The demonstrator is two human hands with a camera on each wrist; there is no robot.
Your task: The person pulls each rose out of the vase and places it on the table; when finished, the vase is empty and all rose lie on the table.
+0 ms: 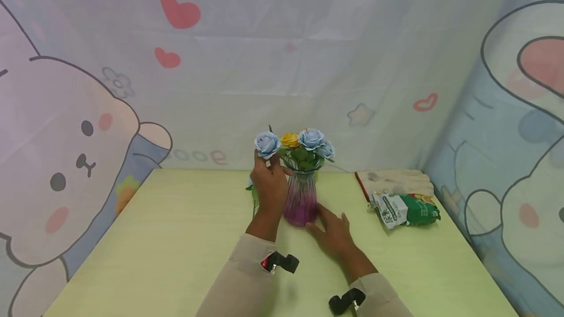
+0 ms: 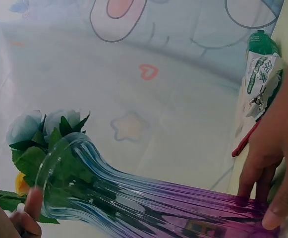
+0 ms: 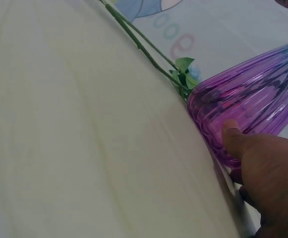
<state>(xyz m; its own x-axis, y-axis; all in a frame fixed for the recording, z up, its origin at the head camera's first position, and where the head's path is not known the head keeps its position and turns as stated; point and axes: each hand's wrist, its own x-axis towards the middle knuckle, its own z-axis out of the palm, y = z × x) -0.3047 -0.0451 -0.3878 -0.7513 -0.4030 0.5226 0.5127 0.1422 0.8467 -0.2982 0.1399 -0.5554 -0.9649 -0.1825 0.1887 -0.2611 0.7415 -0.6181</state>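
A ribbed glass vase [image 1: 301, 199], purple at the base and clear bluish at the flared rim, stands upright on the table. Blue roses [image 1: 312, 139], a yellow rose [image 1: 289, 140] and green leaves fill its mouth. My left hand [image 1: 270, 180] pinches a blue rose [image 1: 267, 144] just under its bloom, left of the rim. In the left wrist view, the left fingers [image 2: 33, 203] are right at the glass rim. Low on the vase, my right hand [image 1: 335, 236] holds the base, its thumb [image 3: 231, 135] against the purple glass in the right wrist view.
Behind the left forearm, another flower stem [image 3: 144, 49] with leaves lies on the table [image 1: 145, 238]. At the right are an off-white knitted glove [image 1: 396, 180] with a red cuff and a green-and-white bag [image 1: 414, 210]. A printed cloth [image 1: 282, 62] hangs behind the table.
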